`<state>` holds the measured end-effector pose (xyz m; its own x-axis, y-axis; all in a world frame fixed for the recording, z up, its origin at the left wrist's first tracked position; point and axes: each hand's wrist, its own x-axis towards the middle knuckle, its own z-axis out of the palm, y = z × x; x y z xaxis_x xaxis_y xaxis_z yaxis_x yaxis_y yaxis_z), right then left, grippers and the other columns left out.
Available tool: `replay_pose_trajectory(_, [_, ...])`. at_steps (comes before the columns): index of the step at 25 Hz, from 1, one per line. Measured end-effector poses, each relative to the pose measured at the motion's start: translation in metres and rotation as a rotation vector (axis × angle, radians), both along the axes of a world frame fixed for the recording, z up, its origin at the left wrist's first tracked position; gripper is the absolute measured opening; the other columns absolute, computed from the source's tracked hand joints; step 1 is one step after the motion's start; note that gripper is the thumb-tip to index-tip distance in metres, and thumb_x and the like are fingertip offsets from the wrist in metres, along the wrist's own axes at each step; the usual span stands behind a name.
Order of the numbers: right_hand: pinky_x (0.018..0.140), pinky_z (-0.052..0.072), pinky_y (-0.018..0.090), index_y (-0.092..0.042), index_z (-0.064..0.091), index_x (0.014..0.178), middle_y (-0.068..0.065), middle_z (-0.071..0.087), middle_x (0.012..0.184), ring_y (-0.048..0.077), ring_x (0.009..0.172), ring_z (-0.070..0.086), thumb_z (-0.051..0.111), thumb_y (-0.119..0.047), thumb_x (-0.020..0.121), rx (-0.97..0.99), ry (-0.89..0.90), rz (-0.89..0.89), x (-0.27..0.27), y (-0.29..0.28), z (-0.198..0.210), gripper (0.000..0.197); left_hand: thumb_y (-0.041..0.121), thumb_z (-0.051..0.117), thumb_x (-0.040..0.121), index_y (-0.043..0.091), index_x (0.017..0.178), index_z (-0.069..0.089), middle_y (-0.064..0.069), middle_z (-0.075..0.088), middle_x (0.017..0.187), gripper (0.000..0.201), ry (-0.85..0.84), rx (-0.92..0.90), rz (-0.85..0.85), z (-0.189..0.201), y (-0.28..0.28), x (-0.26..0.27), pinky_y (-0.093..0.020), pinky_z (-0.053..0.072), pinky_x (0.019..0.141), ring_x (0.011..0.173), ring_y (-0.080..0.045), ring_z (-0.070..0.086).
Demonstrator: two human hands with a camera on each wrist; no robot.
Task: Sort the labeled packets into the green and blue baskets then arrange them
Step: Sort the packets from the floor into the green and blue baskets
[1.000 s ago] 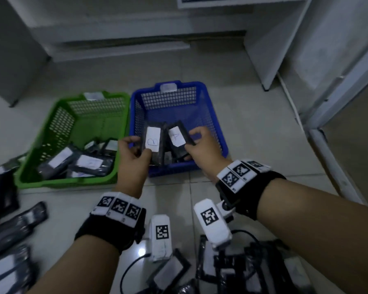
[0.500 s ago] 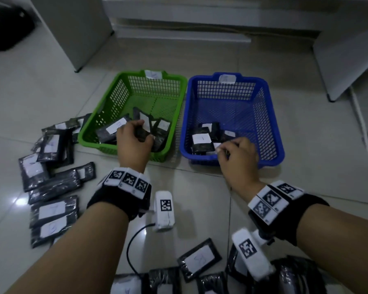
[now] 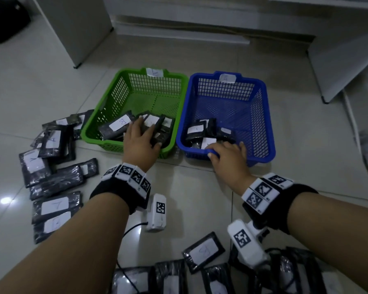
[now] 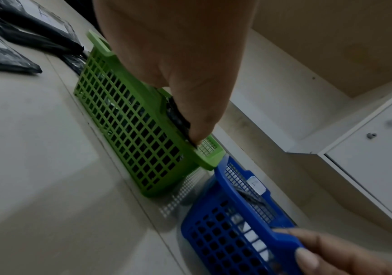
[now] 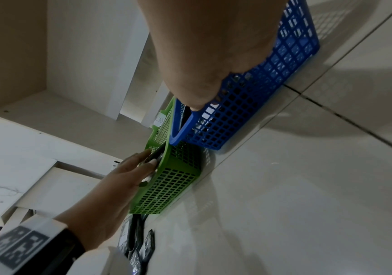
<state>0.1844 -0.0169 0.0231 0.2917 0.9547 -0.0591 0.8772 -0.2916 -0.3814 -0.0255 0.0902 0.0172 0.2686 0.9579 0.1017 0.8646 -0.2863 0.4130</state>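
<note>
A green basket [image 3: 132, 71] and a blue basket [image 3: 269, 124] stand side by side on the tiled floor, each with a paper label on its far rim. Black packets with white labels [image 3: 117, 126] lie at the green basket's front, and a few packets [image 3: 197, 131] lie in the blue basket's front left corner. My left hand [image 3: 147, 132] reaches over the green basket's near rim and grips a dark packet [image 4: 177, 117] between thumb and fingers. My right hand [image 3: 225, 148] holds the blue basket's near rim, fingers over it and thumb on the outer wall [image 4: 225, 241].
Loose labeled packets lie on the floor left of the green basket [image 3: 51, 179] and along the near edge [image 3: 202, 251]. A white cabinet [image 3: 77, 28] stands behind on the left, white furniture [image 3: 338, 60] on the right, and a dark bag [image 3: 4, 24] at the far left.
A second ago both hands held up labeled packets over the blue basket. The left hand carried its packet into the green basket; the right let its packet go in the blue basket and took the rim.
</note>
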Motion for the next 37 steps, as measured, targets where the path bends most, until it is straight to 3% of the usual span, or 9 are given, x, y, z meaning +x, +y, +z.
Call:
replay_pose_trajectory(6, [0.110, 0.024, 0.027, -0.014, 0.062, 0.122, 0.012, 0.049, 0.131, 0.029, 0.125, 0.040, 0.053, 0.000, 0.085, 0.248, 0.205, 0.086, 0.018, -0.045, 0.005, 0.041, 0.010, 0.063, 0.079, 0.014, 0.101, 0.067, -0.014, 0.047, 0.120, 0.023, -0.301, 0.068, -0.129, 0.002, -0.068, 0.021, -0.026, 0.030, 0.099, 0.116, -0.030, 0.044])
replay_pose_trajectory(12, [0.089, 0.028, 0.017, -0.019, 0.068, 0.109, 0.009, 0.054, 0.107, 0.029, 0.109, 0.046, 0.058, -0.002, 0.079, 0.049, 0.236, -0.047, 0.048, -0.166, -0.019, 0.036, 0.014, 0.065, 0.081, 0.023, 0.099, 0.067, 0.003, 0.054, 0.100, 0.020, -0.293, -0.398, -0.430, -0.019, -0.155, 0.076, -0.004, 0.035, 0.070, 0.087, -0.008, 0.052])
replay_pose_trajectory(15, [0.082, 0.026, 0.019, -0.024, 0.063, 0.116, 0.006, 0.052, 0.109, 0.029, 0.110, 0.043, 0.066, -0.020, 0.078, -0.120, 0.194, -0.148, 0.064, -0.214, -0.023, 0.038, 0.030, 0.077, 0.072, 0.023, 0.118, 0.059, 0.000, 0.051, 0.114, 0.050, -0.130, -0.533, -0.581, -0.037, -0.187, 0.103, -0.016, 0.042, 0.087, 0.098, -0.012, 0.051])
replay_pose_trajectory(18, [0.094, 0.036, 0.030, -0.029, 0.053, 0.130, 0.003, 0.049, 0.119, 0.023, 0.116, 0.037, 0.075, -0.042, 0.072, -0.343, 0.153, -0.053, 0.067, -0.236, -0.022, 0.063, 0.041, 0.084, 0.058, 0.025, 0.137, 0.040, -0.003, 0.041, 0.129, 0.091, 0.111, -0.573, -0.713, -0.048, -0.200, 0.116, -0.032, 0.036, 0.101, 0.117, -0.022, 0.040])
replay_pose_trajectory(25, [0.096, 0.038, 0.035, -0.026, 0.067, 0.101, 0.004, 0.047, 0.114, 0.021, 0.112, 0.038, 0.076, -0.038, 0.071, -0.453, 0.117, 0.020, 0.061, -0.229, -0.029, 0.033, 0.045, 0.084, 0.057, 0.020, 0.108, 0.059, -0.006, 0.049, 0.105, 0.063, 0.357, -0.587, -0.763, -0.045, -0.186, 0.124, -0.029, 0.041, 0.081, 0.102, -0.023, 0.047])
replay_pose_trajectory(28, [0.084, 0.042, 0.031, -0.017, 0.065, 0.095, 0.004, 0.059, 0.098, 0.020, 0.097, 0.054, 0.074, -0.026, 0.076, -0.416, 0.392, -0.026, 0.072, -0.210, -0.015, 0.024, 0.038, 0.075, 0.074, 0.016, 0.093, 0.059, -0.002, 0.054, 0.091, 0.034, 0.191, -0.699, -0.682, -0.036, -0.168, 0.122, -0.022, 0.038, 0.062, 0.090, -0.021, 0.054])
replay_pose_trajectory(32, [0.077, 0.044, 0.034, -0.015, 0.055, 0.086, 0.008, 0.062, 0.082, 0.022, 0.080, 0.057, 0.065, -0.010, 0.082, -0.176, 0.858, -0.379, 0.084, -0.177, -0.002, 0.012, 0.014, 0.067, 0.083, 0.016, 0.085, 0.058, -0.015, 0.064, 0.095, 0.009, -0.408, -0.969, -0.300, -0.018, -0.140, 0.115, -0.040, 0.056, 0.081, 0.091, -0.030, 0.064])
replay_pose_trajectory(35, [0.080, 0.053, 0.046, -0.014, 0.051, 0.091, 0.008, 0.060, 0.079, 0.022, 0.072, 0.059, 0.057, -0.007, 0.089, -0.075, 1.163, -0.485, 0.081, -0.154, 0.008, 0.010, 0.002, 0.057, 0.086, 0.011, 0.098, 0.057, -0.014, 0.060, 0.095, 0.015, -0.650, -1.046, -0.153, -0.002, -0.131, 0.111, -0.040, 0.056, 0.077, 0.090, -0.027, 0.061])
replay_pose_trajectory(37, [0.065, 0.056, 0.042, -0.017, 0.049, 0.097, 0.007, 0.060, 0.082, 0.020, 0.065, 0.061, 0.052, -0.014, 0.093, -0.033, 1.237, -0.486, 0.074, -0.140, 0.016, 0.006, -0.002, 0.056, 0.085, 0.011, 0.111, 0.057, -0.013, 0.059, 0.097, 0.030, -0.753, -1.040, -0.143, 0.003, -0.125, 0.108, -0.042, 0.055, 0.078, 0.091, -0.026, 0.060])
